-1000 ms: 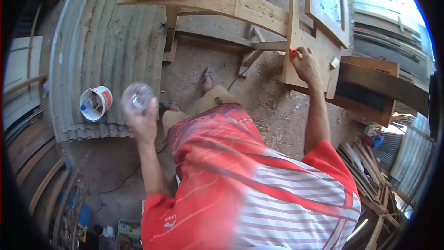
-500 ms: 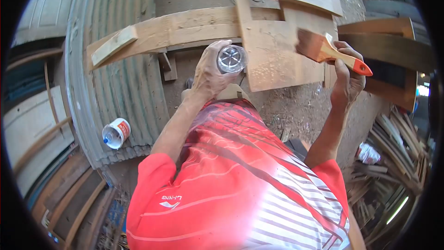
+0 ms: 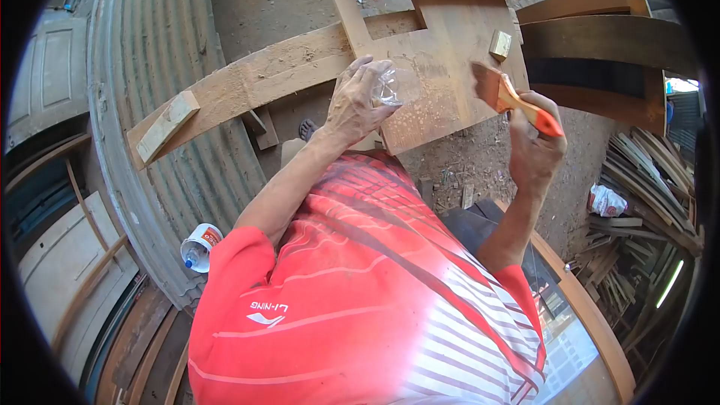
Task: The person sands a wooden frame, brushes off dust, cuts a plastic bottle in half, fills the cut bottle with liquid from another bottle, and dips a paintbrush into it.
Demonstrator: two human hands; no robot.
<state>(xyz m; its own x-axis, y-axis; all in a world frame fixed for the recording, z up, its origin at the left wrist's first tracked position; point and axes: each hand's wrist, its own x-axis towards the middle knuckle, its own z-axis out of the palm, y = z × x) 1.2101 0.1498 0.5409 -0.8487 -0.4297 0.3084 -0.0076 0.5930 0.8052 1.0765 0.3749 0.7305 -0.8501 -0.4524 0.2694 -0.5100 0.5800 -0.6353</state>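
My left hand (image 3: 351, 101) is wrapped around a clear plastic container (image 3: 388, 88), its ribbed bottom turned toward the wooden panel. Whether this is a bottle or a cup I cannot tell. In my right hand (image 3: 534, 142) is a paintbrush (image 3: 517, 101) with an orange-tipped wooden handle, its dark bristles pointing up and left over the panel. Beneath both hands lies the light brown wooden panel (image 3: 450, 67), with pale speckles or droplets near the container. A small wood block (image 3: 500, 45) rests on the panel beyond the brush.
A long wooden beam (image 3: 262, 71) carrying a wood offcut (image 3: 169, 126) extends left over corrugated sheeting (image 3: 154, 45). A white tub (image 3: 201, 247) stands at lower left. Scrap wood (image 3: 652, 180) is piled on the right. A glazed wooden frame (image 3: 577, 330) lies at lower right.
The view has shifted. The container now tilts further toward the panel in my left hand. My right hand has moved left and down with the brush, and the wood block has come into sight.
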